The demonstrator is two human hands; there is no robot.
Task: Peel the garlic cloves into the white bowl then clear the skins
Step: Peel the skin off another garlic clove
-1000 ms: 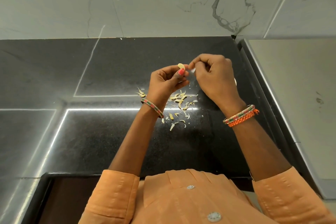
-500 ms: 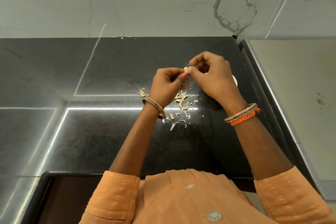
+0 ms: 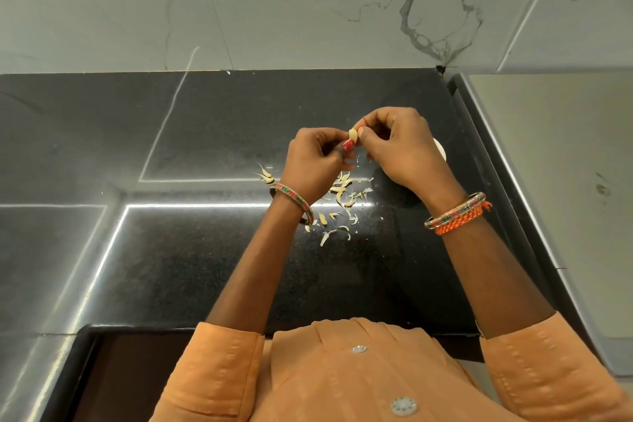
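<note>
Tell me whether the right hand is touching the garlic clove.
Touching. The head view shows the right hand pinching the garlic clove with its thumb and fingertips pressed against it, while the left hand holds it from below.

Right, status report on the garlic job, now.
Left hand and right hand both pinch one garlic clove above the counter. Skins scattered below. White bowl mostly hidden behind right hand. Nothing in the way.
</note>
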